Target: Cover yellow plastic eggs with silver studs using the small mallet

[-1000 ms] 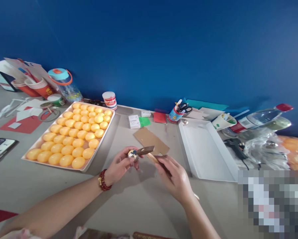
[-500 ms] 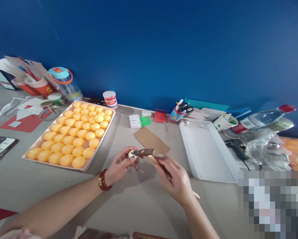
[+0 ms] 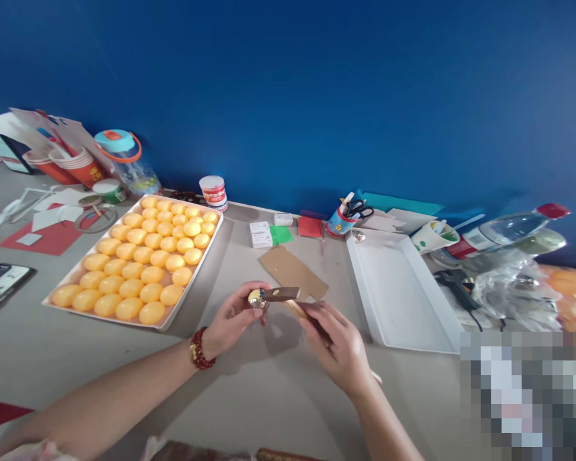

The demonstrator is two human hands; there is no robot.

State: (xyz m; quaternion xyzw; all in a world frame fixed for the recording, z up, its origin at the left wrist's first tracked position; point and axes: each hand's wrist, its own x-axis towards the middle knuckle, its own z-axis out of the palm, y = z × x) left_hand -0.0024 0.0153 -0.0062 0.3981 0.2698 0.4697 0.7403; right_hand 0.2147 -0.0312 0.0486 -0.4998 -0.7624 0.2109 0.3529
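Observation:
My left hand (image 3: 232, 320) holds a small shiny silver ball (image 3: 259, 302) between thumb and fingers above the table. Yellow and dark blue patches show on the ball's upper side; I cannot make out more detail. My right hand (image 3: 338, 342) is closed around the wooden handle of a hammer (image 3: 282, 294). The left end of the hammer's dark metal head reaches the ball and seems to touch it. Most of the handle is covered by the fingers, and its pale end sticks out past the palm. A brown cardboard piece (image 3: 295, 272) lies just beyond both hands.
At left, an open box (image 3: 167, 323) holds rows of orange balls. A white tray (image 3: 403, 288) stands at right, with a silver piece (image 3: 359, 236) at its far corner. Behind are small white boxes (image 3: 261, 234), a pen cup (image 3: 339, 221), a glue gun (image 3: 458, 289) and a bottle (image 3: 503, 230).
The ball has turned slightly in my left hand, so more yellow shows on it. The hammer and my right hand have barely moved.

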